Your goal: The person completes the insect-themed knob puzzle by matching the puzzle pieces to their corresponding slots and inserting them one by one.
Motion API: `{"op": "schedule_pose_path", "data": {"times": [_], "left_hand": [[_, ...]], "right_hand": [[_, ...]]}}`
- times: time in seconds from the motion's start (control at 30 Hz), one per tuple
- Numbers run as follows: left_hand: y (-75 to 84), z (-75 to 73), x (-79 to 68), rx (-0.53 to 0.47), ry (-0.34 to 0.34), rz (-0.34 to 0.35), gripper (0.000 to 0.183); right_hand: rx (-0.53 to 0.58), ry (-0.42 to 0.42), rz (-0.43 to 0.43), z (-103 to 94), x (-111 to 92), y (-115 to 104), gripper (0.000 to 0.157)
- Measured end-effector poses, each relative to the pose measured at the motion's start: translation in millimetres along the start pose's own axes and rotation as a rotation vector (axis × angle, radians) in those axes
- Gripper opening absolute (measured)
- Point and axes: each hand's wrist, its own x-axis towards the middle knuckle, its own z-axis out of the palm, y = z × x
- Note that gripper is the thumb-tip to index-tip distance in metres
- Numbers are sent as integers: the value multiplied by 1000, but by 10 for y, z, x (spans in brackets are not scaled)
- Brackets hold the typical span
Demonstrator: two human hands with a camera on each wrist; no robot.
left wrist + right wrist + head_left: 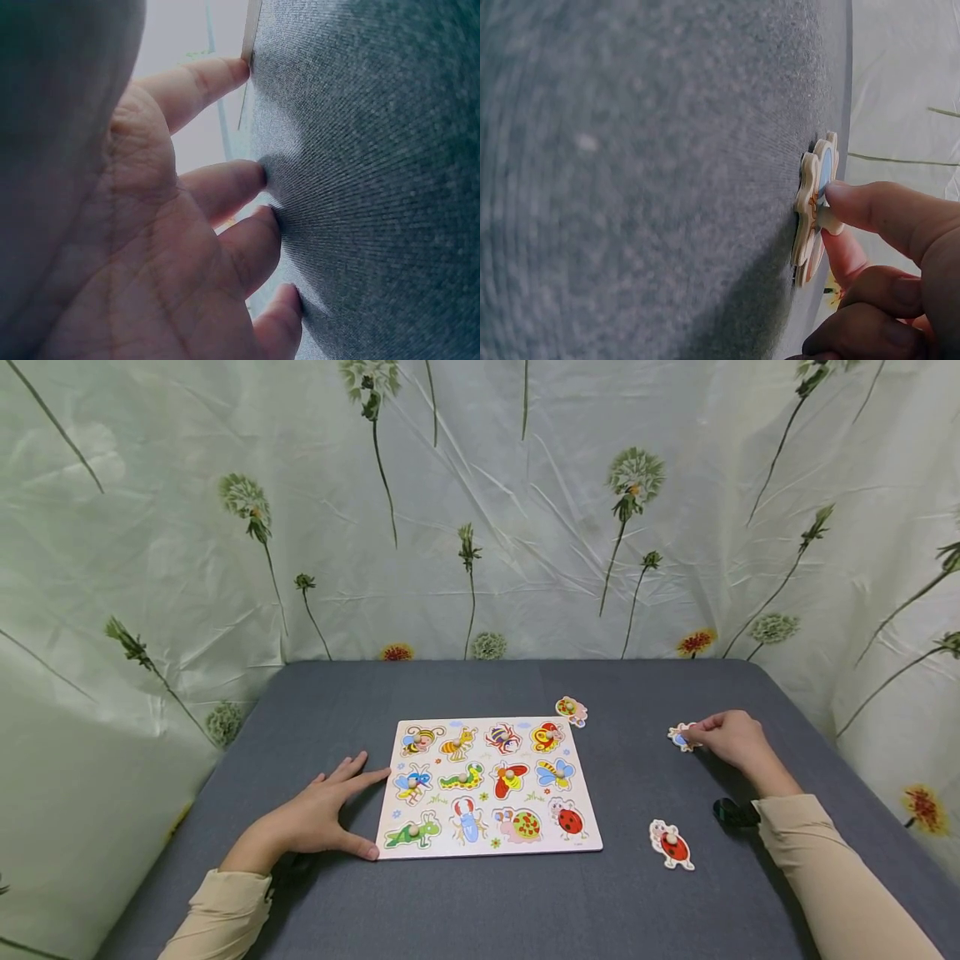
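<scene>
A wooden knob puzzle board [442,799] with insect pictures lies flat on the table. My left hand [318,810] rests beside its left edge, fingers spread, with thumb and index fingertips at the rim; the left wrist view shows the other fingertips on the cloth. At the right, my right hand [731,742] pinches the small wooden knob [828,219] of a blue beetle puzzle piece [681,737] between thumb and finger. That piece is low over the cloth and partly covered by the fingers. Several knobbed pieces sit in the board; the stag beetle, snail and ladybug pictures show no knobs.
A ladybug puzzle piece [672,845] lies right of the board, nearer to me. Against the board's far right corner lies a snail puzzle piece [572,711]. Dark grey cloth [487,906] covers the table, and a dandelion-print curtain [525,568] hangs behind it.
</scene>
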Motion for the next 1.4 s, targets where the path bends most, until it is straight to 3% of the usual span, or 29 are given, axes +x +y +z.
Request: {"op": "schedule_pose_path", "data": {"times": [0.53, 1.4], "left_hand": [[2, -2, -11, -2, 5, 3, 119], [7, -1, -5, 0, -1, -5, 119]], "right_hand": [[26, -61, -131, 101, 15, -161, 31], [187, -172, -177, 116, -49, -109, 39]]}}
